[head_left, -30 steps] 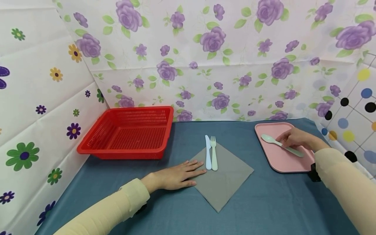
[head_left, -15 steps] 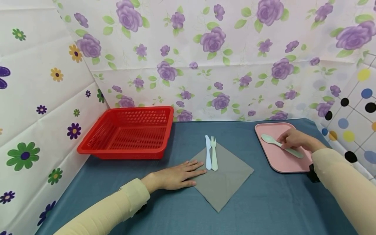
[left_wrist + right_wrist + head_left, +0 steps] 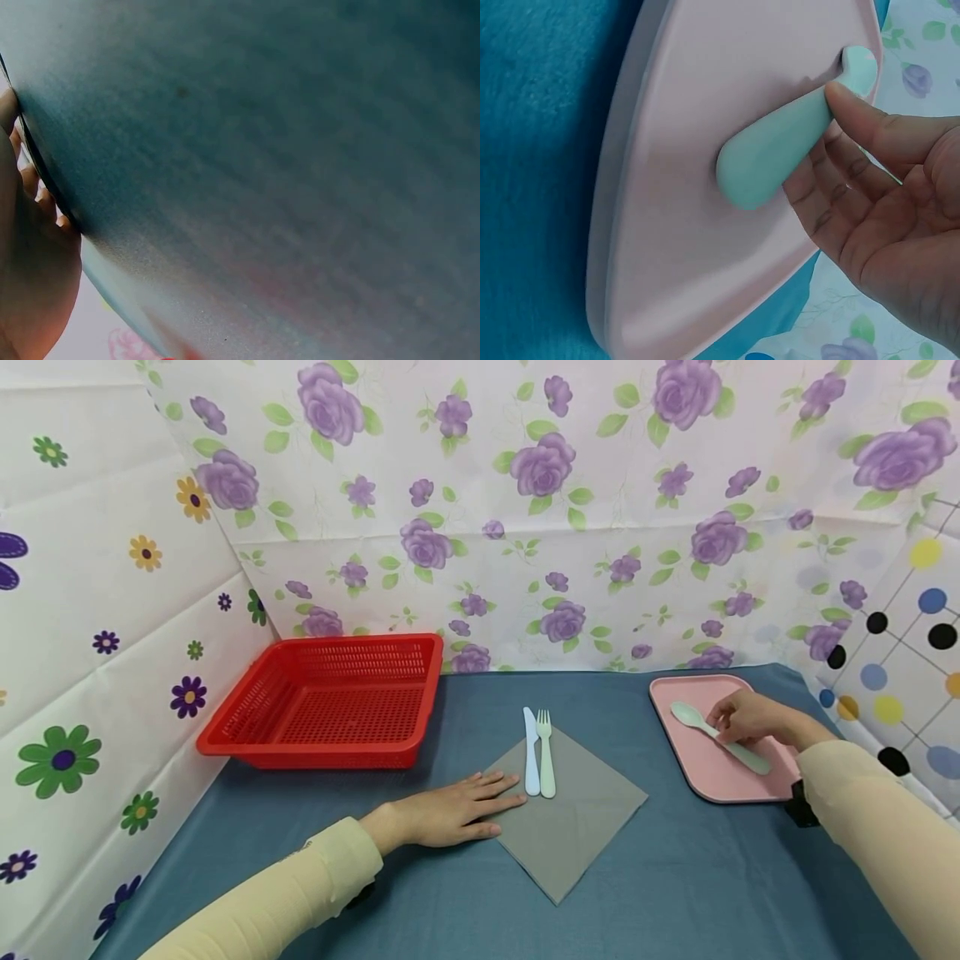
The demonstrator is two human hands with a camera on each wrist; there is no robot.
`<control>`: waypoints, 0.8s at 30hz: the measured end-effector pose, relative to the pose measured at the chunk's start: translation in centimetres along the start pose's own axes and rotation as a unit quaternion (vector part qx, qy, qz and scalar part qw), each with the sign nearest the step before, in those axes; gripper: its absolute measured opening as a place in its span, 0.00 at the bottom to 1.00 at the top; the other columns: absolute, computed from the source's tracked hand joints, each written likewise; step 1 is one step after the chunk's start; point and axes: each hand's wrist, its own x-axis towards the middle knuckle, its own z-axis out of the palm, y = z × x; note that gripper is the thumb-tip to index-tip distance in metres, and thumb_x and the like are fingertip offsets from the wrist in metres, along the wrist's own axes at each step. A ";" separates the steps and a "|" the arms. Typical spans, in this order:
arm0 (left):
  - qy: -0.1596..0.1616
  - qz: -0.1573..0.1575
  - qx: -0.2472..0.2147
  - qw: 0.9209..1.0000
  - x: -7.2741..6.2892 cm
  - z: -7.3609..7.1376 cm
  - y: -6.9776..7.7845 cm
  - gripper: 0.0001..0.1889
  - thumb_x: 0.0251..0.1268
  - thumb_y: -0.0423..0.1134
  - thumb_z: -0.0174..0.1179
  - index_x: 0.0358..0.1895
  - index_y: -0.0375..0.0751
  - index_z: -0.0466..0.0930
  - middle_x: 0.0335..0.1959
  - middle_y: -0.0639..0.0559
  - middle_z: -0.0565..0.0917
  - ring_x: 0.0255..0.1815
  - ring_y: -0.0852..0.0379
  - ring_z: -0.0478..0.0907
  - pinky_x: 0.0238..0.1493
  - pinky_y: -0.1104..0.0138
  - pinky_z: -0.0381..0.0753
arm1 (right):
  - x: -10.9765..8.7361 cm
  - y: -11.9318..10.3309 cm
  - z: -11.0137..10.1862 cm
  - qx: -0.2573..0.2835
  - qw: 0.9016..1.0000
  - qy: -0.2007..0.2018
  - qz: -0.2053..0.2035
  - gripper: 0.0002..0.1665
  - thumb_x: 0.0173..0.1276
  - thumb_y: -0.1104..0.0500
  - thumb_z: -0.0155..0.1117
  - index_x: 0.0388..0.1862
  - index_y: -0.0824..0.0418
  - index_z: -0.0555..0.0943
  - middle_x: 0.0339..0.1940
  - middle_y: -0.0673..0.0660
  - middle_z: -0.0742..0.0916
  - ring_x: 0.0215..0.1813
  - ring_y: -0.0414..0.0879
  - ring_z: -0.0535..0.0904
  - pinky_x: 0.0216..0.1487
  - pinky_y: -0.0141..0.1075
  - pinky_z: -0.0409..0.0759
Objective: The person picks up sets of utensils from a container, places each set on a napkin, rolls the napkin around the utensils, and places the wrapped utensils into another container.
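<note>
A light green spoon (image 3: 742, 755) lies at a slant over the pink tray (image 3: 675, 727) on the right, its bowl toward the far left. My right hand (image 3: 752, 716) pinches its handle between thumb and fingers; the right wrist view shows the spoon (image 3: 769, 161) close over the tray (image 3: 675, 225). My left hand (image 3: 450, 810) rests flat with fingers spread, fingertips on the left corner of a grey square napkin (image 3: 570, 835). On that napkin a pale blue knife (image 3: 532, 760) and a light green fork (image 3: 547, 760) lie side by side, just past those fingertips.
A red plastic basket (image 3: 315, 747) stands at the back left of the blue cloth-covered table (image 3: 675, 877). Flowered sheets (image 3: 480, 485) hang behind and at the left, with a dotted sheet (image 3: 915, 677) at the right.
The spoon has turned slightly in my right hand, its handle end shifting a little left and toward me. My left hand, the knife and the fork stay put.
</note>
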 end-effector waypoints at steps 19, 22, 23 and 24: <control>-0.003 0.001 0.002 1.000 0.0 -0.1 0.0 0.32 0.86 0.59 0.40 0.86 0.63 0.45 0.87 0.58 0.40 0.87 0.54 0.34 0.84 0.55 0.40 | 0.2 -1.1 -0.7 0.135 0.991 0.021 -0.002 0.25 0.75 0.64 0.65 0.64 0.76 0.72 0.48 0.61 0.84 0.44 0.50 0.83 0.46 0.46 0.87; -0.002 0.001 0.002 1.000 0.0 -0.1 0.0 0.32 0.86 0.59 0.40 0.86 0.63 0.45 0.87 0.58 0.40 0.87 0.54 0.35 0.84 0.54 0.40 | 0.4 -1.3 -0.5 0.147 0.989 0.019 -0.002 0.29 0.76 0.63 0.64 0.68 0.77 0.68 0.52 0.64 0.83 0.46 0.50 0.84 0.48 0.47 0.87; -0.002 0.001 0.002 1.000 0.0 -0.1 0.0 0.32 0.86 0.59 0.40 0.86 0.63 0.45 0.87 0.58 0.40 0.87 0.54 0.35 0.84 0.54 0.40 | 0.5 -1.4 -0.4 0.150 0.988 0.019 -0.003 0.29 0.77 0.63 0.63 0.69 0.77 0.67 0.53 0.65 0.82 0.47 0.50 0.84 0.49 0.48 0.87; -0.001 0.001 0.001 1.000 0.0 -0.1 0.0 0.32 0.86 0.59 0.40 0.86 0.63 0.45 0.87 0.58 0.40 0.87 0.54 0.35 0.84 0.54 0.40 | 0.7 -1.4 -0.3 0.153 0.988 0.019 -0.003 0.30 0.77 0.63 0.63 0.70 0.77 0.66 0.55 0.65 0.82 0.48 0.50 0.85 0.49 0.48 0.86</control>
